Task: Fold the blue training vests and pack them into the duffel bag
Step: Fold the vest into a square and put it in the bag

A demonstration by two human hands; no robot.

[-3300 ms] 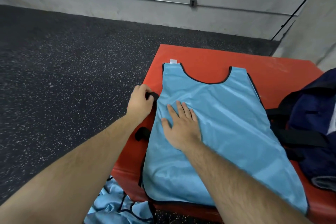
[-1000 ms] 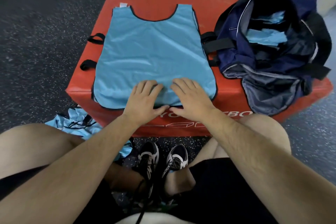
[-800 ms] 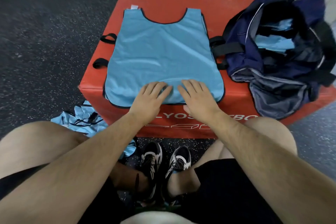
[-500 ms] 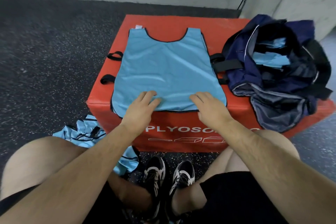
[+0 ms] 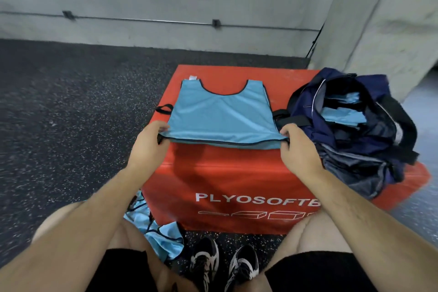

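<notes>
While the near hem of the blue vest (image 5: 220, 114) is held raised off the red plyo box (image 5: 225, 173), the far part with the neck opening and the shoulder straps lies flat on the top of the box. One corner of the hem is pinched by the left hand (image 5: 149, 147) and the other by the right hand (image 5: 298, 149), each with the thumb on top and the fingers curled below. The black-bound edge is drawn almost straight between them.

The cloth is judged to be thin, very light and soft, as it sags a little between the two corners and keeps no shape of its own. It looks also smooth, so some slipping on the box can be expected when the hem is carried toward the neck. The bound corners are considered the best place for a hold, because the binding seems firmer than the cloth. Only an even, gentle tension should be needed.

The duffel bag (image 5: 355, 168) stands open on the right part of the box, just beside the vest, and folded blue vests (image 5: 341, 115) are seen inside it. More vests (image 5: 156, 232) lie in a loose heap on the floor (image 5: 71, 102) by the left knee.
</notes>
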